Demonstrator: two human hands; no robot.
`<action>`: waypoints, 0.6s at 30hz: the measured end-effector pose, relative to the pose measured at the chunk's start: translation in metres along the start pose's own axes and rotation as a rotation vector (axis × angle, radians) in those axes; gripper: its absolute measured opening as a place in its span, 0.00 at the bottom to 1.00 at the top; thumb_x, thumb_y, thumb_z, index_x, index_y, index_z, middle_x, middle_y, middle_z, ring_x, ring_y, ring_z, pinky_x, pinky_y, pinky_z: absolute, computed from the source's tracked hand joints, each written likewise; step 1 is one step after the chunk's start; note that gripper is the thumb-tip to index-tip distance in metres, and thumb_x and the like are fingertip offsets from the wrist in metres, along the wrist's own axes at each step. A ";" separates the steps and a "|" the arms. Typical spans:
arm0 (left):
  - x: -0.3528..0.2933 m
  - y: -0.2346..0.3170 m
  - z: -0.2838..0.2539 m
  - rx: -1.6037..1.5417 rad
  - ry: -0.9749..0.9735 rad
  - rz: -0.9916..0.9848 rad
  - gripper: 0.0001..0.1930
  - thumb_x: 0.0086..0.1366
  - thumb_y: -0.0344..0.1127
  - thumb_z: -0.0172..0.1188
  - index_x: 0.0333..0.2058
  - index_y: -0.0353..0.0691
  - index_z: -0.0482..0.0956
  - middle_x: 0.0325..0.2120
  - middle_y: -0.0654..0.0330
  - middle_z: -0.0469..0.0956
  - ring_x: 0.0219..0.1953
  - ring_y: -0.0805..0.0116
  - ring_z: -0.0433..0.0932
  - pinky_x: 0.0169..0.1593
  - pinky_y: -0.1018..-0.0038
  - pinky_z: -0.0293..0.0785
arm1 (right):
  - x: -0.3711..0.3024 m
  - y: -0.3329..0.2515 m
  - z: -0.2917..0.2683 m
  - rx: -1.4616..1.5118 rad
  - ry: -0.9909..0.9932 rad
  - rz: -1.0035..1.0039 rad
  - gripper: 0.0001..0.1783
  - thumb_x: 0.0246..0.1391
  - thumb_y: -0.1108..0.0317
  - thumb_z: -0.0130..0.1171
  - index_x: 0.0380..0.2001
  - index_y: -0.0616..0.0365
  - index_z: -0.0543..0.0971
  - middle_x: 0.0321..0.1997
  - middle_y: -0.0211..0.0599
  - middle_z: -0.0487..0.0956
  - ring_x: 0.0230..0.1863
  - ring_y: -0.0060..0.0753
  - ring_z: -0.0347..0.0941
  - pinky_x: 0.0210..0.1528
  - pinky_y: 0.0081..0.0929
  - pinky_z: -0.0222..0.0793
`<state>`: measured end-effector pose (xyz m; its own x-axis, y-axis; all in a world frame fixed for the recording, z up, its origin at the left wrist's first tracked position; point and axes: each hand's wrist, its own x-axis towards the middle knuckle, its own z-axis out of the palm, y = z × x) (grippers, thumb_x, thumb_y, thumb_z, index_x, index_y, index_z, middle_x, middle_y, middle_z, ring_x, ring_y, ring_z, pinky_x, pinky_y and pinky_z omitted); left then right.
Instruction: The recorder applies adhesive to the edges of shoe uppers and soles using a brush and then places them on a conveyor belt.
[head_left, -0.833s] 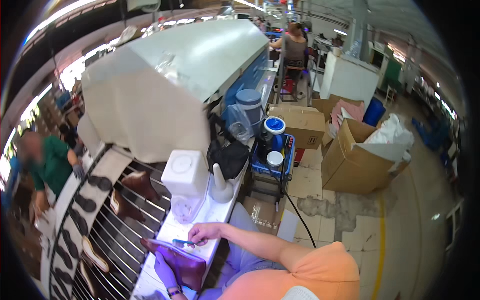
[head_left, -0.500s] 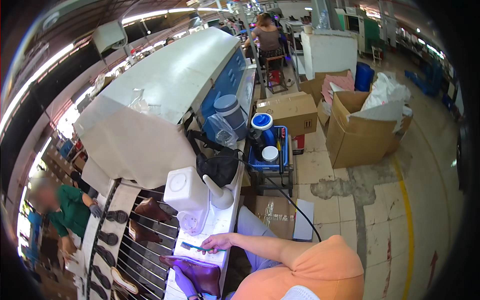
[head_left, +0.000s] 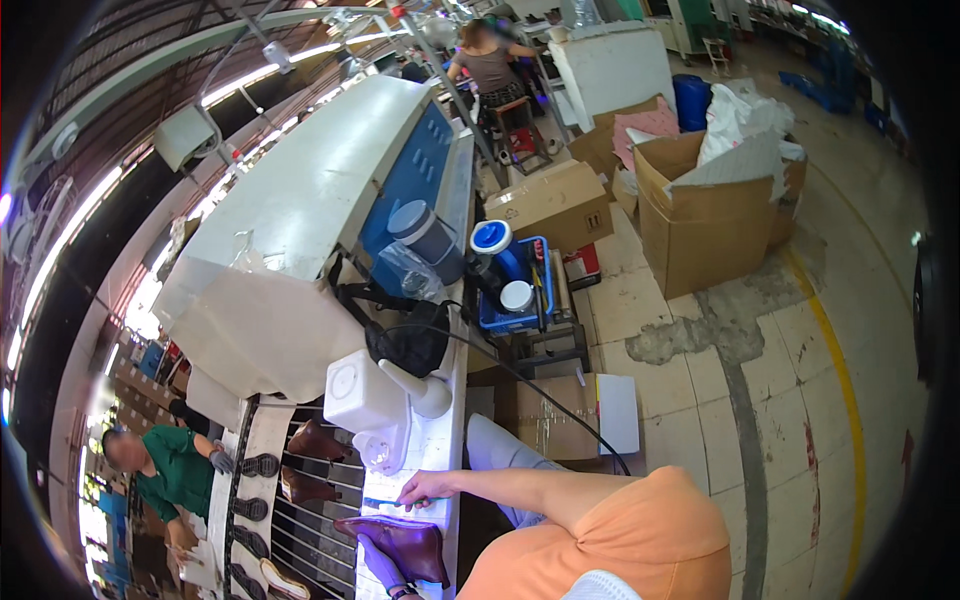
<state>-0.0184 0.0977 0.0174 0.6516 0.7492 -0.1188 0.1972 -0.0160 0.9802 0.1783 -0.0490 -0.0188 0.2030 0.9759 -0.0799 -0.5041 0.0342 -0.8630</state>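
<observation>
In my right hand [head_left: 425, 488] is a slim teal-handled brush [head_left: 381, 503], much like a toothbrush, pinched between the fingers. Its head points left, over the white work surface just beyond the boot. A glossy dark brown leather boot [head_left: 415, 546] lies on its side in front of me, toe to the left. My left hand [head_left: 379, 564], looking purple under the violet light, is closed on the boot's near side; some of its fingers are hidden.
A white jug [head_left: 362, 392] and pale dispenser bottle [head_left: 430, 396] stand beyond the boot. Left runs a barred rack [head_left: 312, 505] with brown uppers and a belt of dark soles [head_left: 250, 508]. A co-worker in green [head_left: 178, 470] stands behind it. A black cable [head_left: 540, 388] hangs on the right.
The whole view has tilted and shifted. My right hand holds the brush flatter and lower, close to the white surface. My left hand stays on the boot.
</observation>
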 end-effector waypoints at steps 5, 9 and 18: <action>0.005 -0.008 -0.008 -0.006 -0.032 0.013 0.39 0.68 0.63 0.38 0.60 0.30 0.62 0.52 0.49 0.70 0.50 0.61 0.73 0.53 0.69 0.71 | 0.011 0.018 0.010 -0.150 0.216 -0.138 0.10 0.55 0.65 0.62 0.38 0.57 0.82 0.26 0.29 0.81 0.21 0.15 0.70 0.21 0.16 0.64; 0.001 -0.004 -0.006 -0.045 -0.058 -0.013 0.39 0.68 0.64 0.39 0.61 0.32 0.60 0.55 0.50 0.67 0.53 0.62 0.70 0.56 0.69 0.67 | 0.012 0.027 0.012 -0.263 0.282 -0.213 0.09 0.53 0.65 0.62 0.36 0.56 0.83 0.25 0.30 0.81 0.20 0.17 0.71 0.21 0.19 0.65; 0.021 -0.027 -0.025 0.012 -0.091 0.037 0.40 0.67 0.64 0.40 0.64 0.33 0.55 0.58 0.51 0.64 0.55 0.61 0.67 0.58 0.70 0.65 | 0.004 0.028 0.014 -0.307 0.321 -0.267 0.09 0.51 0.65 0.63 0.33 0.57 0.83 0.23 0.32 0.80 0.19 0.19 0.72 0.19 0.21 0.66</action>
<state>-0.0285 0.1309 -0.0071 0.7227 0.6843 -0.0968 0.1798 -0.0510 0.9824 0.1532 -0.0414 -0.0366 0.5629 0.8247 0.0556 -0.1395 0.1611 -0.9770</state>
